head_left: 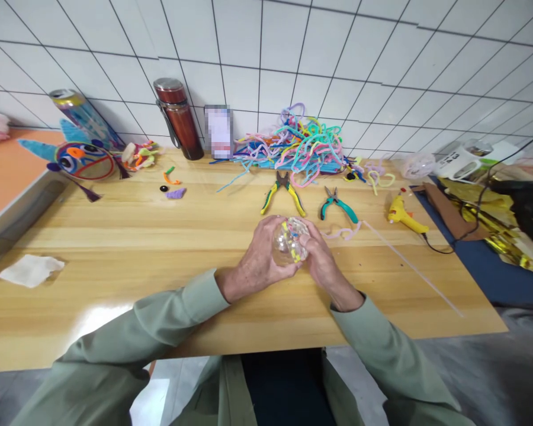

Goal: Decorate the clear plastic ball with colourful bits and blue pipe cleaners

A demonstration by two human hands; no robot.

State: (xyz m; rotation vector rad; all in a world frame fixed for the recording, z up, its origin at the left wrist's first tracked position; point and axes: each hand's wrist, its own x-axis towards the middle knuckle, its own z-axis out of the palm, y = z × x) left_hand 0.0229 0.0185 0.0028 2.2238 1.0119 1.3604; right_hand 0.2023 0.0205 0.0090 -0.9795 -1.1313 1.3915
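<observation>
A clear, rounded plastic piece with yellow, blue and pink bits on its right side is held up over the middle of the table. My left hand wraps round it from the left. From the right, my right hand grips the decorated side, its thumb pressed on the bits. Just beyond my hands lie yellow-and-green pliers, jaws pointing away. Teal-handled pliers rest to their right. A pale pink fuzzy strip lies beside my right hand.
A heap of coloured pipe cleaners lies against the tiled wall, beside a phone and a brown flask. At right is a yellow glue gun with a cord. A decorated face craft and white tissue are at left.
</observation>
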